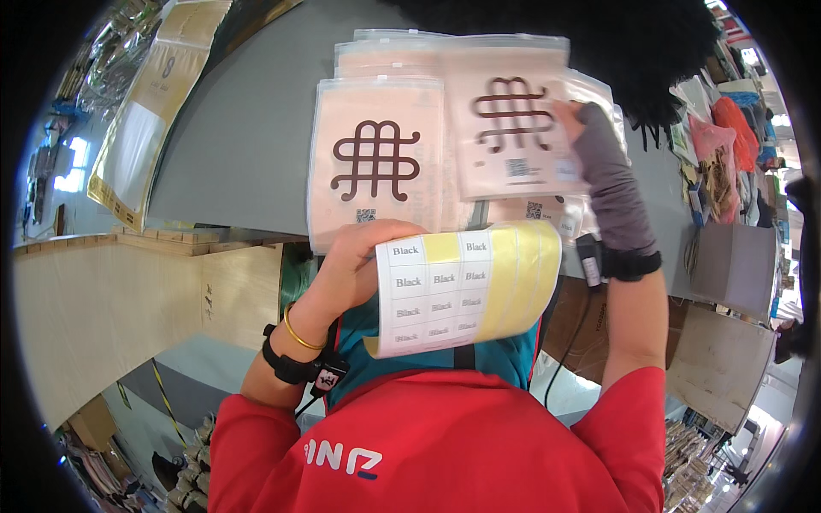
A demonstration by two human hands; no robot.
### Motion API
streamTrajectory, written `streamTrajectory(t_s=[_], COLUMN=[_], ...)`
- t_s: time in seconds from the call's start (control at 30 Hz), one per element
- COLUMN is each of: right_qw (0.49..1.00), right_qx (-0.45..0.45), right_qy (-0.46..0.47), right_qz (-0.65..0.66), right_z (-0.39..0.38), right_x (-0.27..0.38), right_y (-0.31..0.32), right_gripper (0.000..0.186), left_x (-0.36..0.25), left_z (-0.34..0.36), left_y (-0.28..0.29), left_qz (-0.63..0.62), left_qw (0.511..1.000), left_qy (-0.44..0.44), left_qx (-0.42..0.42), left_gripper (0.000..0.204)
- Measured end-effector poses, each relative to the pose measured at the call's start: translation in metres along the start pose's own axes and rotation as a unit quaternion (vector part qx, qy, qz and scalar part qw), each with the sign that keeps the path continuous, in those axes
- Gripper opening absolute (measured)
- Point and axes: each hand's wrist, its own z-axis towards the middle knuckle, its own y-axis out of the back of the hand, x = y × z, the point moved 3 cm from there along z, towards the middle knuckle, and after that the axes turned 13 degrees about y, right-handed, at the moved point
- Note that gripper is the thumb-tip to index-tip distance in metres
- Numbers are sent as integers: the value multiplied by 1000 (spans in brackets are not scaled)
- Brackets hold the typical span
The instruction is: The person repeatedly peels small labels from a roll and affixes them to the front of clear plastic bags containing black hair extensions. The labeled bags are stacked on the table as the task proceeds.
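Observation:
My left hand [355,261] is closed on the upper left edge of a curled label sheet [440,280]. White printed labels fill its left part; its right part is bare yellow backing, and one yellow gap shows in the top row. At the far right of the bags my right hand [571,121], in a grey sleeve, has its fingers closed at the right edge of a pale pink zip bag [492,64]. A small pale label [565,169] is on that bag's lower right corner. Another pink zip bag [376,103], with a dark looped pattern, lies beside it on the left.
More zip bags [389,56] lie beneath and behind on the grey table [239,145]. A clear and gold package [158,111] is at the table's left edge. Black furry material [590,21] covers the far right. Wooden panels [128,316] stand to my left; a grey box [740,261] is at right.

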Motion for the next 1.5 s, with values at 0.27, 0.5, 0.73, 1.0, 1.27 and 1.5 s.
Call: streamTrajectory(t_s=[0.27, 0.5, 0.73, 1.0, 1.27, 1.5], right_qw=[974, 946, 938, 945, 947, 973], right_qx=[89, 45, 67, 52, 58, 138], right_qy=[204, 313, 326, 317, 293, 139], right_qz=[-47, 71, 99, 65, 118, 117], right_z=[-63, -145, -156, -162, -154, -101], right_x=[90, 172, 164, 165, 189, 146], right_y=[30, -22, -27, -38, -26, -83], right_gripper=[46, 41, 35, 34, 21, 13], left_x=[-20, -30, -26, -20, -4, 8], left_z=[7, -1, -13, -19, -31, -34], left_y=[-18, -38, -38, -26, -21, -22], left_qz=[0, -78, -38, -26, 147, 430], left_qw=[999, 988, 985, 981, 989, 880], left_qy=[26, 104, 99, 158, 5, -186], left_qx=[29, 86, 136, 110, -8, -82], left_gripper=[18, 13, 8, 9, 22, 19])
